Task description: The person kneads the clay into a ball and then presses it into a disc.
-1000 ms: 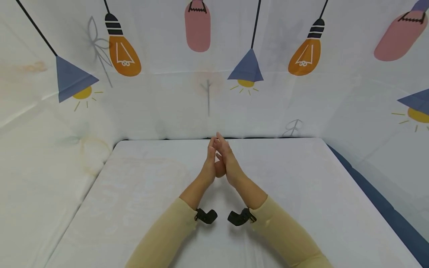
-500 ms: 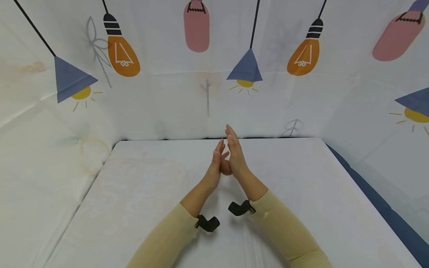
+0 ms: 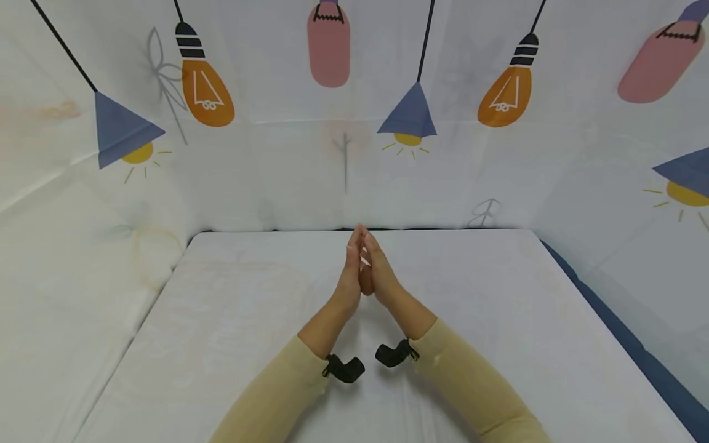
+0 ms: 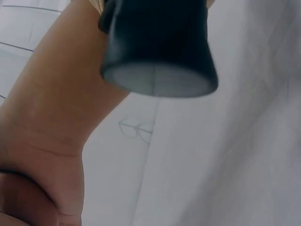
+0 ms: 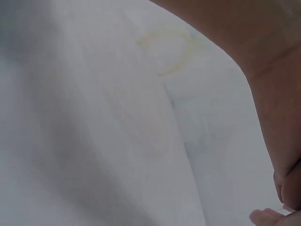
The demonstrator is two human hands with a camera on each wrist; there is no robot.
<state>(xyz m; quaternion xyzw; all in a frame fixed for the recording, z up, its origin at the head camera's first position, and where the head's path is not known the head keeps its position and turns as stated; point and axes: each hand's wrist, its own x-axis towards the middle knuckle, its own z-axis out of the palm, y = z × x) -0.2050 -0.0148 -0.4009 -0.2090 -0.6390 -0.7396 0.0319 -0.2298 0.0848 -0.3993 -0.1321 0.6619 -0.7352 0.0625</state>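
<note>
A small brown clay-like ball [image 3: 366, 281] sits between the two palms above the middle of the table. My left hand [image 3: 349, 278] presses on it from the left and my right hand [image 3: 384, 274] from the right. The fingers of both hands are straight, and their tips meet at the top. Part of the ball [image 4: 23, 198] shows against the palm at the lower left of the left wrist view. In the right wrist view, fingertips [image 5: 267, 217] appear at the lower right corner. Most of the ball's surface is hidden by the palms.
The white-covered table [image 3: 232, 326] reaches to a white cloth backdrop [image 3: 266, 166] printed with lamps and bulbs. Black wrist cameras [image 3: 344, 369] stick out from both sleeves. A dark blue strip [image 3: 604, 314] runs along the table's right edge.
The right hand slid forward past the left, then came back until the fingertips lined up. The ball moved slightly right, then back left and nearer, staying between the palms.
</note>
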